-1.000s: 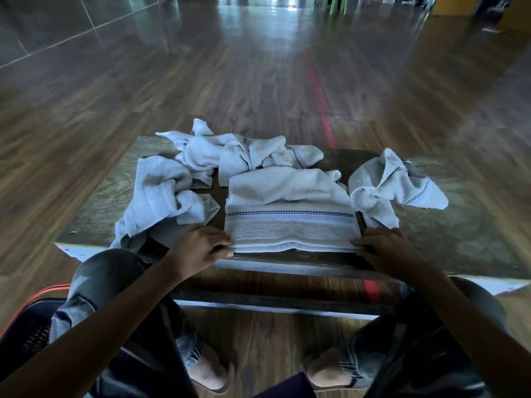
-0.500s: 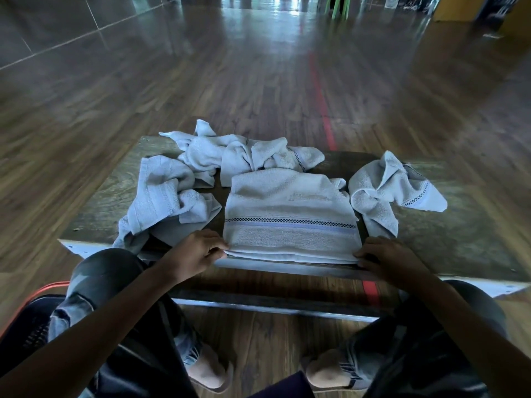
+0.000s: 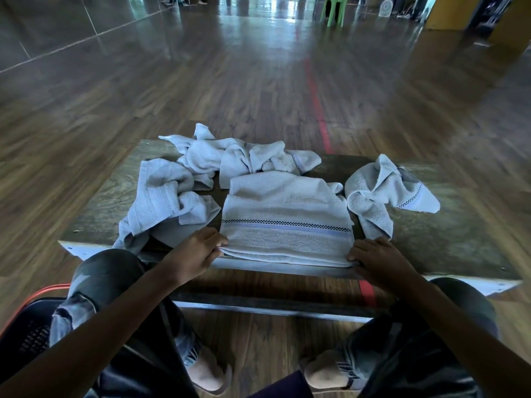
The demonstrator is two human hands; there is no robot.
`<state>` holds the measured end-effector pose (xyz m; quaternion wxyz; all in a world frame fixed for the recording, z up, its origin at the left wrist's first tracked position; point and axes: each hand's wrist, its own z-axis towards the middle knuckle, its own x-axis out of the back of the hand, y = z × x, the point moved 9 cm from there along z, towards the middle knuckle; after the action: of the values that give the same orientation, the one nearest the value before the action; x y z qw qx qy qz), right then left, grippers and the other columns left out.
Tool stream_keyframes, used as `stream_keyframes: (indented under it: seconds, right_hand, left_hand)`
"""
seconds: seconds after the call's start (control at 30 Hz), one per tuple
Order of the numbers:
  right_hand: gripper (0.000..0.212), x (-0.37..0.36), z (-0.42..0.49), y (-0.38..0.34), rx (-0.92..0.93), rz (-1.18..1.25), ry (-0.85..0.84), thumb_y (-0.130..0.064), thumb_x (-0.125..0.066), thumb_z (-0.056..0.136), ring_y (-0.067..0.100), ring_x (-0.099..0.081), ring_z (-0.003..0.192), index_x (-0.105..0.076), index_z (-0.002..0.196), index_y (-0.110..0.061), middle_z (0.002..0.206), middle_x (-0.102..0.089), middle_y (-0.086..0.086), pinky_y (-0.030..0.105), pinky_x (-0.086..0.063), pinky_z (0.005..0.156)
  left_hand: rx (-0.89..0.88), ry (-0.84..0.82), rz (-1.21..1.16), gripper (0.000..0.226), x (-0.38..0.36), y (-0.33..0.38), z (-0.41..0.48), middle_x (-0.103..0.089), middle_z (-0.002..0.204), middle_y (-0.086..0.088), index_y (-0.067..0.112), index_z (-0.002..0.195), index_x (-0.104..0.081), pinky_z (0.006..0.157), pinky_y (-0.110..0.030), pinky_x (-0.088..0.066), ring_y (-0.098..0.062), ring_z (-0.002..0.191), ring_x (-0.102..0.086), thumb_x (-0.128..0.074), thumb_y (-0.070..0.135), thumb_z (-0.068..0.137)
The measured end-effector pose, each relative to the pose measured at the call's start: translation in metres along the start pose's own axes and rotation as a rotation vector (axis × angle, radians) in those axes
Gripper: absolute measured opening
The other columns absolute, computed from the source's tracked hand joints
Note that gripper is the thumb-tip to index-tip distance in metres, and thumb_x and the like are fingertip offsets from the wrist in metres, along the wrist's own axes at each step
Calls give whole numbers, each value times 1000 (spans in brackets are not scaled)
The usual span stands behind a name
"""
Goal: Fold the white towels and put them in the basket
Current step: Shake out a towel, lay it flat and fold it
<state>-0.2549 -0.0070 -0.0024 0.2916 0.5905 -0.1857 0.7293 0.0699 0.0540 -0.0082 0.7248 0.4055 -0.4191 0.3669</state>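
Observation:
A white towel with a checkered stripe [image 3: 287, 219] lies folded flat at the near edge of a low wooden table [image 3: 448, 242]. My left hand [image 3: 195, 254] pinches its near left corner, fingers curled on the stacked edges. My right hand [image 3: 379, 259] grips the near right corner. Three crumpled white towels lie around it: a left towel [image 3: 163, 199], a back towel [image 3: 244, 159] and a right towel [image 3: 385, 193]. A dark basket with a red rim [image 3: 28, 328] sits on the floor at my lower left, partly hidden by my knee.
My knees and socked feet are under the table's near edge. Wooden floor with a red line [image 3: 316, 93] stretches beyond. A green plastic stool [image 3: 334, 10] stands far off at the back.
Both hands stay at the folded towel's near corners; the towel and hands slid slightly nearer the table edge. The camera tilted up a little, showing more floor.

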Motion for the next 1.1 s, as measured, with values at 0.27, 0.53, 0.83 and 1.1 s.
stream_keyframes:
  seconds: [0.27,0.53,0.83,1.1]
  right_hand:
    - [12,9,3,16,-148,207,28,-18,-70,71,15,-65,73,-63,79,-22,79,-65,-9,31,-44,66]
    - [11,54,30,56,-335,425,79,-11,-69,83,3,-58,71,-65,79,-21,77,-63,-12,29,-47,65]
    - [7,191,100,81,-252,434,200,-39,-59,86,-10,-58,73,-61,80,-36,85,-63,-32,4,-39,65]
    - [11,282,139,107,-303,334,108,-12,-61,90,-1,-62,75,-70,95,-19,84,-71,-7,9,-40,63]
  left_hand:
    - [-73,25,158,26,19,12,4,-67,90,1,17,88,-70,74,-28,-49,-18,80,-67,-81,6,68]
    - [-21,112,127,22,68,6,48,-71,85,1,17,87,-70,70,-26,-46,-20,76,-67,-51,28,84]
    - [-3,139,35,40,180,-4,136,-70,84,7,19,89,-68,71,-20,-43,-5,77,-60,-39,45,86]
    - [-8,179,56,11,279,25,189,-69,82,8,18,92,-67,66,-1,-37,5,72,-61,-62,9,89]
